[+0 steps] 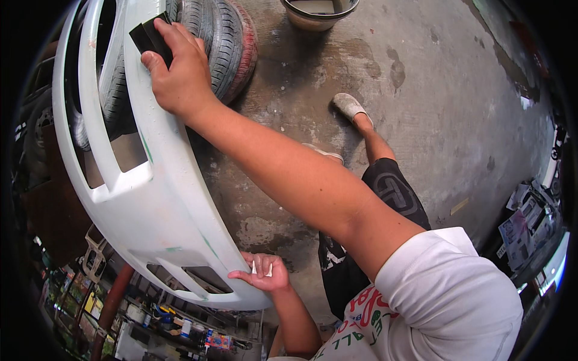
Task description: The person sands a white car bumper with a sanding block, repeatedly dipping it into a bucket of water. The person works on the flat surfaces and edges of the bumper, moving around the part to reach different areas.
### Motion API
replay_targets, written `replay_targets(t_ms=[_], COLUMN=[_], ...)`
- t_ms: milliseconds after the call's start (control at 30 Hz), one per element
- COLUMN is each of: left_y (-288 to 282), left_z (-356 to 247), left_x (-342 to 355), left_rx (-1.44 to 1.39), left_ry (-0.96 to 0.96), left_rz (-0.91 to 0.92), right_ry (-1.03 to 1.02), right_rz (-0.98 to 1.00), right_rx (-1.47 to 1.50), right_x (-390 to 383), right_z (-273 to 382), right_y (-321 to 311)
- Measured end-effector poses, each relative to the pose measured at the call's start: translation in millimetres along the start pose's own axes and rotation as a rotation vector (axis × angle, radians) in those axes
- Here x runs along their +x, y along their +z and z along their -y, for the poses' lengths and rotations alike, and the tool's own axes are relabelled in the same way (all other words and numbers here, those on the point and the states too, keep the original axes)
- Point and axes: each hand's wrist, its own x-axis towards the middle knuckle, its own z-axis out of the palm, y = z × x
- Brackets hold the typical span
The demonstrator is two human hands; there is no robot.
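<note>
A white car bumper (150,219) stretches down the left side, wet with small droplets and marked by a few green streaks. My right hand (180,75) is at its upper part, fingers and thumb closed over a folded piece of black sandpaper (150,39) that rests against the bumper. Lower down, my left hand (265,274) is palm up beside the bumper's near edge. Its whitened fingers curl in over a small white piece, of which only two pointed ends show; I cannot make out its kind.
Several stacked tires (226,51) stand behind the bumper's upper part. A bucket (316,24) holding whitish liquid sits on the stained concrete floor (439,120) at the top. Tools and containers crowd the lower left. Papers or panels (524,231) lie at the right.
</note>
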Motion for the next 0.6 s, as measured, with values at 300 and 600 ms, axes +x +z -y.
replay_targets(t_ms=[300,600], left_y=[14.7,15.4], left_z=[1.7,-0.1], left_x=[-8.0,-5.2], left_rx=[-0.16,-0.044], left_ry=[0.122,0.188], left_rz=[-0.283,-0.349], right_ry=[0.111,0.066], right_rz=[0.213,0.351], right_rx=[0.011,0.045], right_x=[-159.5,-228.5], right_z=[8.5,5.1], right_y=[-58.2,-93.0])
